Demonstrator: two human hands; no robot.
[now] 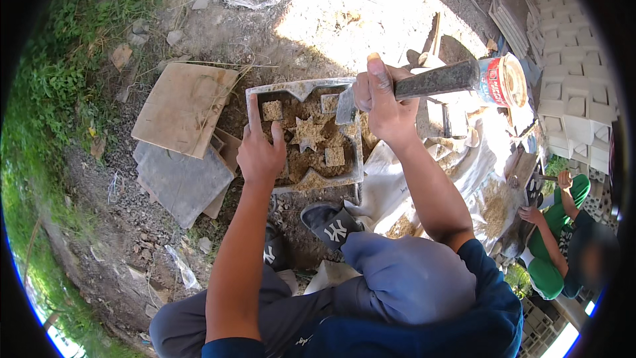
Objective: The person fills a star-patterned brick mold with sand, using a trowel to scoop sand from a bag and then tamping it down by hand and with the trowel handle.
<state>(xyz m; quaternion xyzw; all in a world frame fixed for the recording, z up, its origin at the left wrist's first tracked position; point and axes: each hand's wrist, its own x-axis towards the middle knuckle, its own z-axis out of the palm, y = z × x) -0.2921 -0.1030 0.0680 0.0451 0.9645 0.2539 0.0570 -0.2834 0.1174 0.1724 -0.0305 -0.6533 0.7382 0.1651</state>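
Observation:
On the ground before me lies a squarish metal mould (360, 159) with notched sides, partly filled with damp, sandy mix. A star-shaped piece (307, 134) stands at its middle, with small square blocks (334, 156) around it. My left hand (260, 152) rests at the mould's left edge, index finger stretched along it and thumb apart, holding nothing. Above the right side, my right hand (387, 103) is wrapped round a dark-handled tool (437, 81). A flat grey metal end (346, 106) shows left of that fist. Whether the tool touches the mix is unclear.
Flat boards (185, 109) lie stacked to the left. A labelled can (501, 81) is at the handle's far end; whether they touch is unclear. White sheeting (391, 176) with sand spreads right. A co-worker (556, 232) crouches at far right, near stacked pale blocks (573, 79).

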